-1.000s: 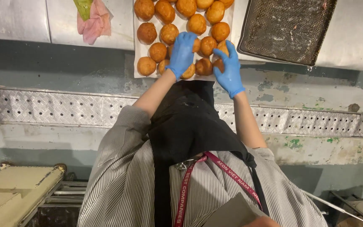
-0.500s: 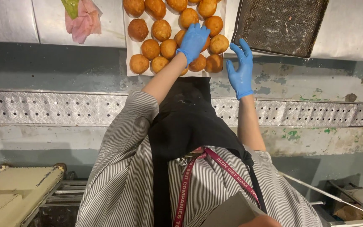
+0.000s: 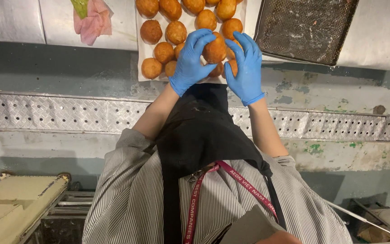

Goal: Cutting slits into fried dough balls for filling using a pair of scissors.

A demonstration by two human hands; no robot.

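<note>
Lifting step: left hand (image 3: 189, 63) and right hand (image 3: 248, 68), fingers curled, grasp one fried bun (image 3: 215, 49) above the white tray (image 3: 141, 49); next placement needs gentle support

Two hands in blue gloves are in view, the left hand (image 3: 190, 63) and the right hand (image 3: 245, 68). About fourteen round fried buns (image 3: 151, 31) can be counted, though some are partly hidden or cut off at the top edge. There is one white paper sheet (image 3: 141, 54) under them, one dark mesh tray (image 3: 305, 29), and one red lanyard (image 3: 195, 203).
</note>
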